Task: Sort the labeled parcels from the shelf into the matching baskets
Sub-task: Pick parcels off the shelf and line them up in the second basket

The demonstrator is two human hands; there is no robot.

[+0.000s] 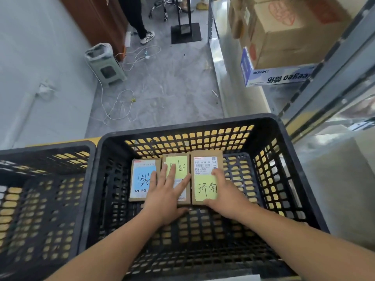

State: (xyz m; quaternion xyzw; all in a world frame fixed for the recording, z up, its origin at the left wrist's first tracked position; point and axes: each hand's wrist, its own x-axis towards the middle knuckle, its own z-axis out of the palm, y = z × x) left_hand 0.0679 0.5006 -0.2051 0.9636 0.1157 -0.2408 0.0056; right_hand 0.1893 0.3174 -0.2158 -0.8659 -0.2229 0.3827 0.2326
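Three flat cardboard parcels side by side in black lattice plastic basket [269, 128], left hand [164, 197] flat, fingers spread, across middle parcel [183, 185], right hand [225, 191] clasping edge of yellow-labelled parcel [205, 179], blue-labelled parcel [142, 179] alongside

Soft, even daylight fills the scene, brightest on the pale floor [172, 78] far beyond the hands [168, 191], with only faint shadows inside the black basket [203, 126] around them. The wide lens bends straight lines, so the shelf [324, 82] up and right of the hands leans and curves. Detail softens toward the frame edges, and the forearms nearest the camera look slightly blurred.
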